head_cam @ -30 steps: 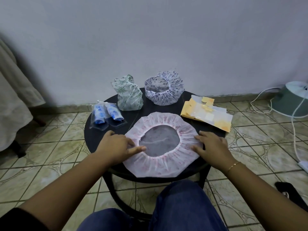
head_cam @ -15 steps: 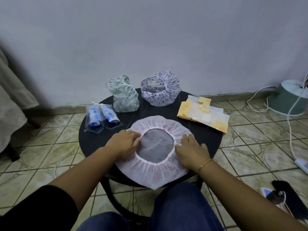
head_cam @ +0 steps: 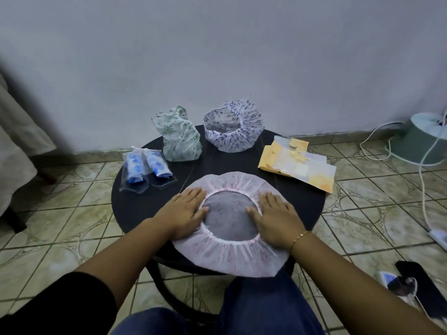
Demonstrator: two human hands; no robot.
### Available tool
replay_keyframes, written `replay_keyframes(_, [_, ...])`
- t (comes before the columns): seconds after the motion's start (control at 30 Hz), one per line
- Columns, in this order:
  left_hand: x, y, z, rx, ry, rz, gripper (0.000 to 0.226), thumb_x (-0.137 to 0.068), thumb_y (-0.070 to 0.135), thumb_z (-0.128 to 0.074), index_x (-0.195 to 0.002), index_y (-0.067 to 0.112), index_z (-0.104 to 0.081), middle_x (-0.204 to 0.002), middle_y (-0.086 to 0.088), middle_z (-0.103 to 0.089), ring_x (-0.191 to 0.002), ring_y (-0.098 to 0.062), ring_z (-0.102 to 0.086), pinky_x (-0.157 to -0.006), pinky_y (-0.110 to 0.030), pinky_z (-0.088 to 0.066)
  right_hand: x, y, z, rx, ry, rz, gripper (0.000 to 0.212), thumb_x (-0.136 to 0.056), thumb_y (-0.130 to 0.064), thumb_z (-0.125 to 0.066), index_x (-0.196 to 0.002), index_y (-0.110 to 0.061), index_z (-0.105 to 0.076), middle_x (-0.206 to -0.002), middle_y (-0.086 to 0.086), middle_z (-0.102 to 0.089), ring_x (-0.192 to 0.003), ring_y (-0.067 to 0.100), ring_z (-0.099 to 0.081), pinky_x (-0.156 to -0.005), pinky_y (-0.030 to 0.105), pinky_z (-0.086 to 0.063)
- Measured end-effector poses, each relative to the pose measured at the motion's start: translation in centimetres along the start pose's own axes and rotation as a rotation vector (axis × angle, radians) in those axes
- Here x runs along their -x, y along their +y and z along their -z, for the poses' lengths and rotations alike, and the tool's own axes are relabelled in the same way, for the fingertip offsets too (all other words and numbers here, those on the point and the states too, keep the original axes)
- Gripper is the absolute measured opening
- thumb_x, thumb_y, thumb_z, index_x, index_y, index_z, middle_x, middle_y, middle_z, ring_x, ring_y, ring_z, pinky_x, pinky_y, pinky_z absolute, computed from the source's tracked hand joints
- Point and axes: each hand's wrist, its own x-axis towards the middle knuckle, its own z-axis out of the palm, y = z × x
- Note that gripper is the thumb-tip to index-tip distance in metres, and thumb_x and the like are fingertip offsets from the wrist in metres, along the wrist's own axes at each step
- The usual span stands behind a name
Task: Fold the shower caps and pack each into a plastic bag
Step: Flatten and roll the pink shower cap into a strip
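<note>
A pink-and-white shower cap [head_cam: 232, 257] lies spread flat at the near edge of the round black table [head_cam: 135, 209], its front hem hanging over that edge. The left hand [head_cam: 185, 212] and right hand [head_cam: 274, 215] press flat on its ruffled ring at either side of the opening, fingers straight and close together. Toward the far edge stand a green-patterned cap [head_cam: 180, 137] and a blue-patterned cap [head_cam: 233, 130]. Two bagged blue caps [head_cam: 145, 170] lie at the left edge, and a stack of plastic bags [head_cam: 298, 166] at the right edge.
</note>
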Motion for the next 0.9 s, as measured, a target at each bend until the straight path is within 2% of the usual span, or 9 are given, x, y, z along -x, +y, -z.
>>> replay_keyframes(0.17, [0.2, 0.7, 0.4, 0.016, -0.032, 0.114, 0.059, -0.1, 0.048, -0.014, -0.152, 0.022, -0.009, -0.16, 0.005, -0.004, -0.146, -0.01, -0.003, -0.118, -0.035, -0.006, -0.8, 1.7, 0.4, -0.033, -0.031, 0.039, 0.064, -0.096, -0.055, -0.006, -0.151, -0.022, 0.001, -0.159, -0.003, 0.005, -0.145, 0.012, 0.007, -0.117, 0.04, 0.007])
replay_keyframes(0.23, [0.2, 1.0, 1.2, -0.059, 0.025, 0.153, 0.055, -0.099, 0.048, -0.016, -0.146, 0.025, -0.034, -0.155, 0.003, -0.025, -0.142, -0.015, -0.023, -0.113, -0.039, -0.02, -0.9, 1.9, 1.0, -0.087, -0.02, 0.077, 0.058, -0.1, -0.048, -0.01, -0.151, -0.021, -0.006, -0.159, -0.004, -0.001, -0.145, 0.01, 0.003, -0.116, 0.038, 0.008])
replay_keyframes(0.33, [0.1, 1.9, 2.5, -0.264, 0.206, 0.17, 0.045, -0.096, 0.043, -0.025, -0.113, 0.026, -0.063, -0.123, 0.0, -0.057, -0.114, -0.018, -0.051, -0.096, -0.037, -0.032, -0.6, 2.1, 1.6, -0.199, 0.118, 0.136, 0.051, -0.102, -0.04, -0.018, -0.149, -0.019, -0.023, -0.157, -0.003, -0.016, -0.145, 0.01, -0.006, -0.116, 0.032, 0.005])
replay_keyframes(0.43, [-0.3, 2.4, 2.8, -0.203, 0.396, 0.088, 0.053, -0.092, 0.046, -0.025, -0.132, 0.022, -0.049, -0.134, -0.001, -0.049, -0.124, -0.019, -0.044, -0.102, -0.034, -0.032, -0.5, 1.7, 2.0, -0.158, 0.146, 0.19, 0.05, -0.102, -0.039, -0.02, -0.147, -0.019, -0.028, -0.156, -0.004, -0.021, -0.144, 0.009, -0.01, -0.115, 0.029, 0.004])
replay_keyframes(0.53, [-1.1, 2.8, 2.2, -0.053, 0.19, -0.076, 0.077, -0.084, 0.058, -0.004, -0.151, 0.021, -0.019, -0.159, 0.003, -0.014, -0.145, -0.013, -0.011, -0.115, -0.032, -0.014, -0.5, 1.4, 1.7, -0.092, 0.01, 0.199, 0.054, -0.101, -0.043, -0.014, -0.15, -0.019, -0.017, -0.158, -0.005, -0.01, -0.145, 0.009, -0.003, -0.115, 0.032, 0.008])
replay_keyframes(0.6, [-1.5, 2.7, 1.5, -0.032, -0.003, -0.055, 0.066, -0.095, 0.054, -0.009, -0.152, 0.022, -0.008, -0.16, 0.006, -0.003, -0.146, -0.01, 0.0, -0.117, -0.031, -0.005, -0.5, 1.5, 1.5, -0.051, -0.072, 0.188, 0.056, -0.101, -0.045, -0.009, -0.151, -0.021, -0.008, -0.159, -0.005, -0.003, -0.145, 0.009, 0.002, -0.115, 0.034, 0.01])
replay_keyframes(0.7, [-2.2, 2.5, 1.3, 0.042, -0.093, 0.011, 0.055, -0.101, 0.044, -0.017, -0.152, 0.025, -0.007, -0.159, 0.008, -0.001, -0.146, -0.008, 0.0, -0.119, -0.033, -0.003, -0.8, 1.8, 1.6, -0.038, -0.128, 0.187, 0.054, -0.101, -0.043, -0.007, -0.151, -0.022, -0.004, -0.159, -0.006, 0.001, -0.145, 0.008, 0.005, -0.115, 0.034, 0.01])
replay_keyframes(0.77, [-2.4, 2.3, 1.3, 0.102, -0.105, 0.011, 0.054, -0.102, 0.042, -0.018, -0.152, 0.023, -0.008, -0.159, 0.007, -0.001, -0.146, -0.009, 0.0, -0.119, -0.033, -0.001, -0.7, 2.0, 2.0, -0.175, -0.116, 0.209, 0.051, -0.103, -0.039, -0.012, -0.15, -0.022, -0.013, -0.159, -0.006, -0.007, -0.145, 0.007, -0.001, -0.116, 0.031, 0.008])
replay_keyframes(0.9, [-0.3, 1.3, 1.4, 0.404, 0.151, -0.066, 0.051, -0.102, 0.033, -0.031, -0.15, 0.021, -0.018, -0.155, 0.013, -0.011, -0.143, -0.002, -0.008, -0.11, -0.011, -0.002, 0.8, 3.6, 3.2, -0.611, 0.085, 0.211, 0.039, -0.102, -0.03, -0.033, -0.138, -0.022, -0.045, -0.145, -0.007, -0.042, -0.131, 0.004, -0.035, -0.11, 0.019, -0.018])
